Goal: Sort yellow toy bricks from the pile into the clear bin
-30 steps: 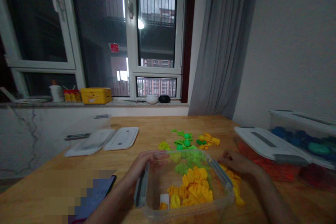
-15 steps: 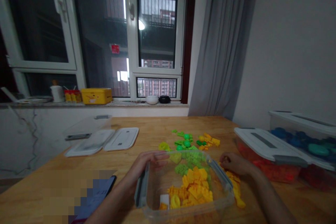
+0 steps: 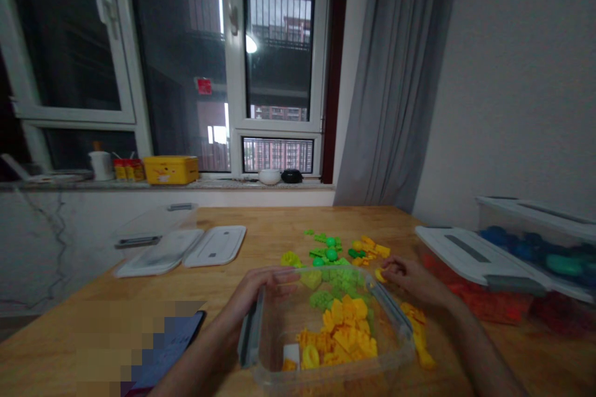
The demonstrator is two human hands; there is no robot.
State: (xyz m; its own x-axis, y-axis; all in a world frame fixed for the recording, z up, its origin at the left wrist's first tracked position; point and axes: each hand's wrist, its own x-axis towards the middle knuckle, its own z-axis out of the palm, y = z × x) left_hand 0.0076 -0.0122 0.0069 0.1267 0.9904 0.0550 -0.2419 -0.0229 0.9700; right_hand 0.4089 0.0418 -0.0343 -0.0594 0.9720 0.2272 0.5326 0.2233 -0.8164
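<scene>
Right hand (image 3: 410, 279), nudged toward the desk's (image 3: 265, 223) far edge, now pinches a yellow piece (image 3: 380, 275) beside the clear box (image 3: 265, 377).
Left hand (image 3: 261, 283) still holds that box, partly filled with yellow pieces (image 3: 349, 335); a lidded box (image 3: 488, 265) contains red things (image 3: 493, 307).

This space is presenting as a home. A gray curtain (image 3: 391, 80) is hanging beside the broad, white-framed window (image 3: 177, 62).

Wooden table (image 3: 279, 220) beneath clear bin (image 3: 386, 357), yellow pieces (image 3: 420, 341), green pieces (image 3: 331, 254)
</scene>
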